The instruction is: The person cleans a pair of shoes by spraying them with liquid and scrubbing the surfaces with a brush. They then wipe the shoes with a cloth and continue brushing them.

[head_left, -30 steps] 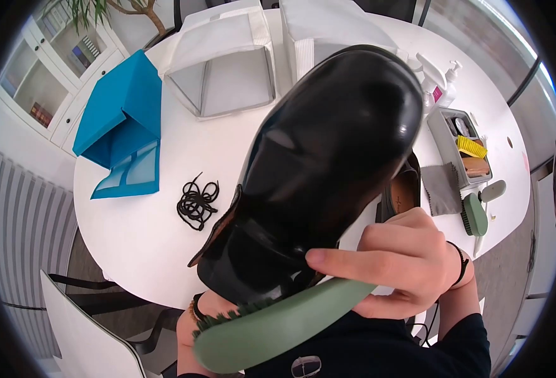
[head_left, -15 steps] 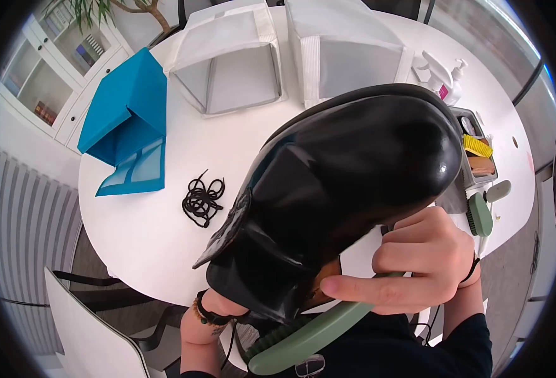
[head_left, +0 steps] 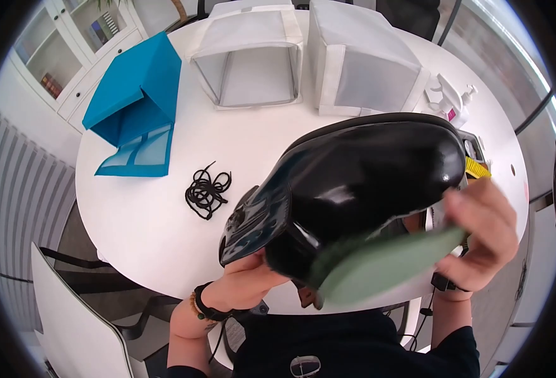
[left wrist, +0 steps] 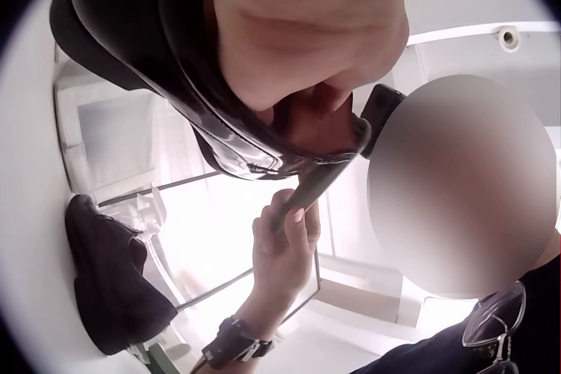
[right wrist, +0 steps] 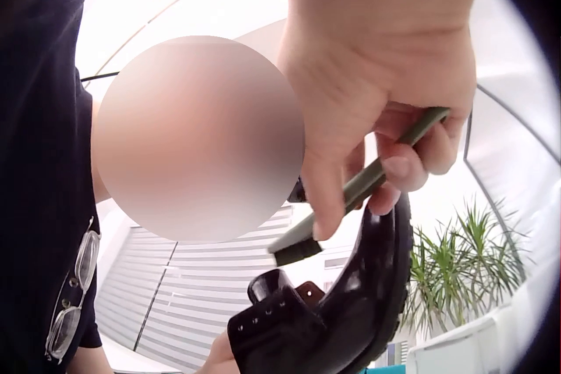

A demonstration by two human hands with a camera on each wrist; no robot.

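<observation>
Pinched between the thumb and fingers of the right hand (head_left: 487,230) is a green brush (head_left: 394,268), its bristles facing the black shoe (head_left: 372,167); whether they touch is unclear. The left hand (head_left: 246,283) reaches into the shoe, its hidden fingers impossible to judge, and it sits above the table (head_left: 145,236), where black laces (head_left: 207,194) lie looped.

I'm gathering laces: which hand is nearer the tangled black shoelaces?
Left. In the head view, the left hand is below-right of the shoelaces; the right hand, much farther right.
</observation>
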